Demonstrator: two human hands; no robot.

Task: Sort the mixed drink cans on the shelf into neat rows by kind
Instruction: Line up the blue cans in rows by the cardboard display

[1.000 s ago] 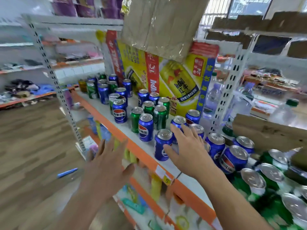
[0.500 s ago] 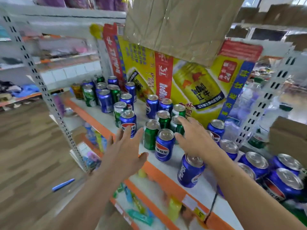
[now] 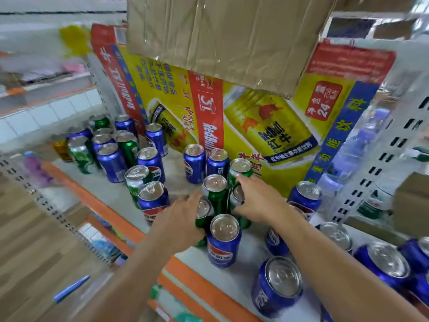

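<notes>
**Shelf stock, mixed cans: both hands at the green cluster**

- green cans (image 3: 216,197): four, upright, packed close together mid-shelf, in front of the Red Bull carton (image 3: 255,126).
- left hand (image 3: 178,214): laid against the cluster's left side, touching the nearest low can. Blur and angle hide the fingers, so I cannot tell whether they curl round it.
- right hand (image 3: 257,201): on the cluster's right side, fingers stretched out and spread, index tip touching the rearmost green can, nothing clasped.
- blue Pepsi can (image 3: 223,247): upright, just in front of the cluster, between the two forearms.
- two blue cans (image 3: 195,166): upright, just behind the cluster on the left.
- further blue cans (image 3: 278,287): right end, near the orange front edge of the shelf (image 3: 185,273).
- mixed group (image 3: 111,159): blue and green cans unsorted at the left end, with one gold can (image 3: 60,147) at its far side.
- cardboard sheet (image 3: 220,38): hanging above the carton.
</notes>
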